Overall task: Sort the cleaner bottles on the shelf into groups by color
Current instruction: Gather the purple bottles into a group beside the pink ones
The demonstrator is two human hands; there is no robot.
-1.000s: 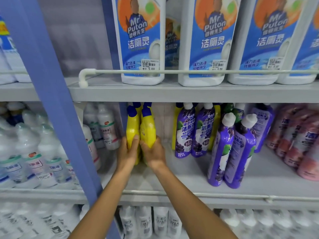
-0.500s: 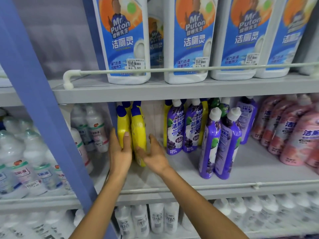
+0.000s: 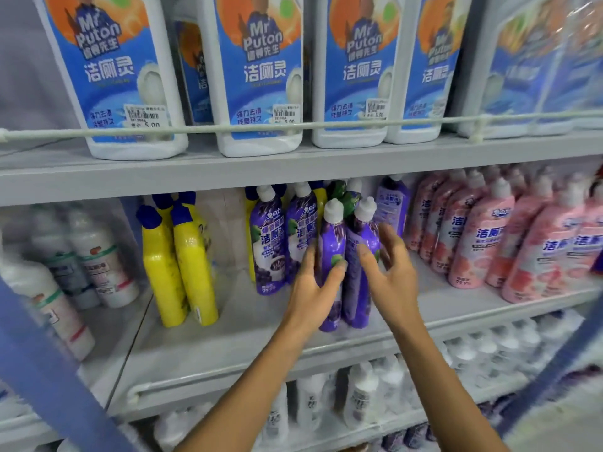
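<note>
On the middle shelf (image 3: 228,337), near its front, the left purple bottle (image 3: 332,243) stands upright, with the right purple bottle (image 3: 357,288) just beside it at 3 o'clock. The left hand (image 3: 313,295) curls thumb and fingers round the first; the right hand (image 3: 394,282) hovers by the second, fingers spread. 2 yellow bottles (image 3: 179,272) stand at 9 o'clock, pink bottles (image 3: 483,243) at 3 o'clock.

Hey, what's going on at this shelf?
A person is sorting cleaner bottles by color. Their left hand grips the left purple bottle at the front of the shelf, and the right hand is open at the right purple bottle beside it. Two yellow bottles stand together on the left and pink bottles on the right. More purple bottles stand behind.
</note>
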